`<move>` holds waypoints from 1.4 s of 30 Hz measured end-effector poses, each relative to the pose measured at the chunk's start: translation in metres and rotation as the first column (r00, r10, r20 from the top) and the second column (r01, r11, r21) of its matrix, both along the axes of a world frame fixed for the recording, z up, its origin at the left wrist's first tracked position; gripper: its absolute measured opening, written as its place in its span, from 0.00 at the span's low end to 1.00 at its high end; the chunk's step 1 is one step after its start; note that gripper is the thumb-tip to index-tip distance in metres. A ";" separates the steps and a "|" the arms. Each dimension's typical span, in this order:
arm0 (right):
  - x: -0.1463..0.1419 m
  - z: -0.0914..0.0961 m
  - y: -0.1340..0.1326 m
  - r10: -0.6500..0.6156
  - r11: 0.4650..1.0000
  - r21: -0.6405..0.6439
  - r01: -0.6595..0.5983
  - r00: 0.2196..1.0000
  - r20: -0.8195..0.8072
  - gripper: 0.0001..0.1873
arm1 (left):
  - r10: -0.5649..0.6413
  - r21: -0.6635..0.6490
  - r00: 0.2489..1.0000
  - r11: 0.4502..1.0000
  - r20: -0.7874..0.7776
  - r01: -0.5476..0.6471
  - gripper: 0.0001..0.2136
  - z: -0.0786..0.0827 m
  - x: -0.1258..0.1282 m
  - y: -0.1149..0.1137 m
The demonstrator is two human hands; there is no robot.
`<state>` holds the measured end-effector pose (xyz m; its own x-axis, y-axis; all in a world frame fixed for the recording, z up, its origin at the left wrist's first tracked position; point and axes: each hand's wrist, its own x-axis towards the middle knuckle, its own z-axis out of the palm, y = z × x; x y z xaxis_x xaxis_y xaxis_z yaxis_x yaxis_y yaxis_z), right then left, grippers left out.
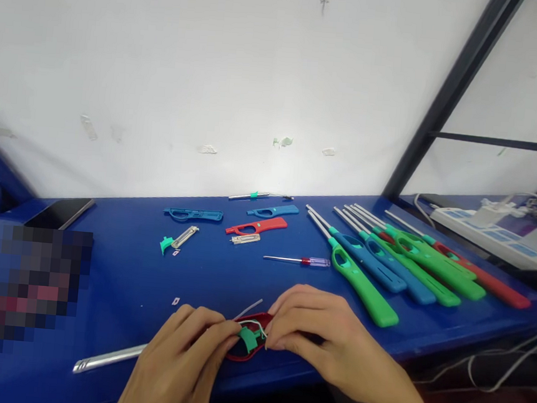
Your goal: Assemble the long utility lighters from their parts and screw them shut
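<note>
Left hand (183, 351): is clamped on red plastic lighter shell (264, 318).
Right hand (316, 331): holds its opposite end.
Green plastic trigger (249, 339): sits between them.

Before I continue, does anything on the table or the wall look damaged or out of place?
Yes, two things. The wall bears ragged patches, as if paint or tape was torn off. On the table, a small pale piece lies alone beyond the left hand, so it may be stray.

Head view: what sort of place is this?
Probably a small workbench, perhaps in a workshop: a screwdriver, loose casing halves and a group of long-nosed lighters lie on it.
</note>
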<state>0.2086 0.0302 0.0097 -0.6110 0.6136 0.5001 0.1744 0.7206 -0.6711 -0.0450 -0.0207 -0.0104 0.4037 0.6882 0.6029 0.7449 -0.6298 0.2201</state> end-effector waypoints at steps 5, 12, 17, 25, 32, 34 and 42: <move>0.001 0.001 -0.001 -0.022 1.000 0.002 0.022 0.997 0.076 0.07 | -0.008 -0.030 1.000 1.000 -0.014 0.008 0.14 0.001 -0.003 -0.001; 0.001 0.003 -0.002 -0.027 1.000 0.016 0.026 0.996 0.080 0.06 | -0.044 -0.002 0.999 0.999 0.024 0.044 0.14 0.011 -0.001 0.006; 0.001 0.003 -0.004 -0.031 1.000 0.003 0.031 0.996 0.088 0.06 | -0.012 0.048 0.999 0.999 0.034 0.011 0.10 0.014 -0.001 0.007; 0.001 0.002 -0.004 -0.023 1.000 0.001 0.023 0.996 0.082 0.08 | 0.066 0.032 0.996 0.997 -0.053 -0.064 0.14 0.010 -0.005 0.007; 0.001 0.002 -0.003 -0.028 1.000 0.009 0.027 0.995 0.094 0.08 | 0.057 0.063 0.997 0.997 -0.055 -0.053 0.15 0.007 -0.007 0.006; 0.001 0.002 -0.003 -0.032 0.999 0.010 0.031 0.995 0.093 0.08 | 0.060 0.049 0.996 0.997 -0.068 -0.056 0.15 0.005 -0.008 0.006; 0.000 0.001 -0.004 -0.065 0.998 0.013 0.064 0.996 0.062 0.06 | 0.004 0.043 0.996 0.999 -0.085 0.000 0.19 0.007 -0.007 0.003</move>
